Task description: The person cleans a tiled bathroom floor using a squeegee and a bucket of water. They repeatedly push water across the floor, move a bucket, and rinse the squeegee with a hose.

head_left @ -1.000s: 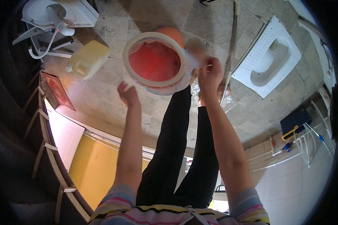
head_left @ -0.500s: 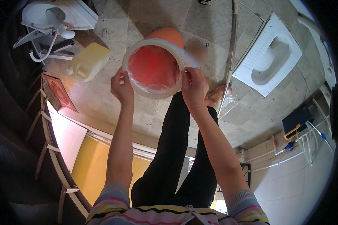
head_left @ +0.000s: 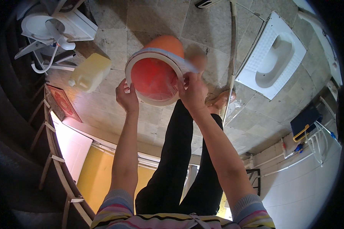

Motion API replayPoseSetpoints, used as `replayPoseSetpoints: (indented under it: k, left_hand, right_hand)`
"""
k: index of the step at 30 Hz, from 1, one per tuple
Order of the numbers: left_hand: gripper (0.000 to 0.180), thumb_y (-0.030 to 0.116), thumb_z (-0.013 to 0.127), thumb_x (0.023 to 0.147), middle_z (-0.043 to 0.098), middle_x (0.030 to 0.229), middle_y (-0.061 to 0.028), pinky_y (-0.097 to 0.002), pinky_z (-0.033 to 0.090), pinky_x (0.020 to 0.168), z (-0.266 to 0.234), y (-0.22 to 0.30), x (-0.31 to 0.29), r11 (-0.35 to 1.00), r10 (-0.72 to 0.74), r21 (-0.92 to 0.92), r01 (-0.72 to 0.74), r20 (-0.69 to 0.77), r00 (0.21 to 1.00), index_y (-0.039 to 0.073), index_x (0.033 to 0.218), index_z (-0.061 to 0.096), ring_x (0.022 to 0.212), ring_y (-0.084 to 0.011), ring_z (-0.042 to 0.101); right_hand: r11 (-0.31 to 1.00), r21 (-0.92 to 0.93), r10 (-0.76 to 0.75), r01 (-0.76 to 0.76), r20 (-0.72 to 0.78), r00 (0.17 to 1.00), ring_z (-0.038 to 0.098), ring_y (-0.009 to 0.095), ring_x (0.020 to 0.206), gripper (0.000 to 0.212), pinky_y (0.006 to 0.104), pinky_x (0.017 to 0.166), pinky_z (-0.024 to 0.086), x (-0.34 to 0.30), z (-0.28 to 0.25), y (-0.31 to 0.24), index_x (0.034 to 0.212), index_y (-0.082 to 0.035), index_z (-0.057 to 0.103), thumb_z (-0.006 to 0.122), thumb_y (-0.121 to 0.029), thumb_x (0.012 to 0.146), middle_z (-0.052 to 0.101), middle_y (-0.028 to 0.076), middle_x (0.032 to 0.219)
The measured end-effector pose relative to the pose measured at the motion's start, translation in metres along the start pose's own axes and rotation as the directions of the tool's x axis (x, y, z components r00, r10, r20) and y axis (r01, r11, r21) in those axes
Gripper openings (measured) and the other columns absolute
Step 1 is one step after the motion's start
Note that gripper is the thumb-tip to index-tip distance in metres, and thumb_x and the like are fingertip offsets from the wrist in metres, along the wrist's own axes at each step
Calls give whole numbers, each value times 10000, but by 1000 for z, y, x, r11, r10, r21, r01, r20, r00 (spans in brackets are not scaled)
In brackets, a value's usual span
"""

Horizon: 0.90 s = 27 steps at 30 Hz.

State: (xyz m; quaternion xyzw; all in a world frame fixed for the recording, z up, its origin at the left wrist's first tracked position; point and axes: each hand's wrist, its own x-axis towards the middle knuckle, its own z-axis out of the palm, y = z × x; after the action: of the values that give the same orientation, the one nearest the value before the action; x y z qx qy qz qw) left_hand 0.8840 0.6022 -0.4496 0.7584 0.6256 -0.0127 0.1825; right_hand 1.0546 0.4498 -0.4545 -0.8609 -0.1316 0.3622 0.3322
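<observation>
An orange trash bin (head_left: 168, 44) with a wide white rim ring (head_left: 153, 102) tilts with its mouth toward me. Inside it looks red, and a clear plastic bag (head_left: 158, 82) lines it. A pale bluish fold of film (head_left: 168, 54) lies over the far side of the rim and hangs out at the right. My left hand (head_left: 127, 97) pinches the rim's left side between thumb and fingers. Opposite it, my right hand (head_left: 194, 91) is closed on the rim's right side; the film there partly hides behind the fingers.
A yellowish jug (head_left: 91, 72) lies left of the bin, below a white basin (head_left: 40, 28) with a drain pipe. A long pole (head_left: 233, 49) runs beside the white squat toilet (head_left: 273, 57) at right. My bare foot (head_left: 221, 101) is near the pole. A dustpan (head_left: 305, 120) stands far right.
The bin's mouth sits slightly lower in view and the bag film shows more over the far rim. Both hands stay at the rim's sides, the right one a little lower.
</observation>
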Motion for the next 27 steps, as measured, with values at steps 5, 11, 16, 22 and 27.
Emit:
replayPoseSetpoints:
  k: [5, 11, 16, 22, 27]
  left_hand:
    - [346, 48, 729, 721, 605, 894, -75, -320, 507, 668, -3, 4, 5, 1000, 20, -20, -21, -36, 999, 79, 1052, 631, 747, -193, 610]
    - [282, 141, 742, 741, 616, 891, -84, -312, 505, 675, 7, -11, 18, 995, -100, 15, 100, 34, 994, 35, 987, 655, 718, -201, 623]
    - [261, 161, 710, 768, 609, 872, -90, -323, 496, 681, 5, -14, 20, 999, -36, 17, 35, 67, 997, 35, 992, 658, 742, -202, 615]
    - [276, 122, 657, 777, 537, 812, -80, -351, 470, 689, -1, 7, 20, 983, 113, 138, -118, 42, 993, 69, 1047, 640, 728, -215, 565]
    - [300, 112, 633, 793, 501, 836, -80, -346, 470, 679, -9, 10, 18, 981, 51, 181, -70, 112, 992, 72, 1089, 620, 717, -206, 548]
  right_hand:
    - [994, 73, -74, 79, -67, 995, 602, 309, 727, 241, 396, 599, 482, 3, -4, -8, 877, -78, 541, 690, -215, 746, 594, 107, 842]
    - [999, 23, 39, -37, -79, 996, 603, 294, 676, 212, 400, 580, 472, 14, 13, 7, 869, -82, 539, 692, -178, 759, 602, 77, 762]
    - [999, -49, -23, 18, -111, 994, 610, 301, 721, 234, 404, 587, 473, 14, 9, 3, 867, -105, 551, 692, -256, 757, 621, 80, 801]
    - [981, -154, -119, 116, -12, 993, 601, 271, 789, 264, 384, 597, 489, 26, 5, -10, 911, -108, 527, 668, -269, 757, 571, 80, 846]
    - [966, -213, -155, 148, -16, 988, 607, 259, 798, 264, 380, 587, 489, 33, 5, -16, 925, -111, 529, 660, -268, 758, 559, 71, 863]
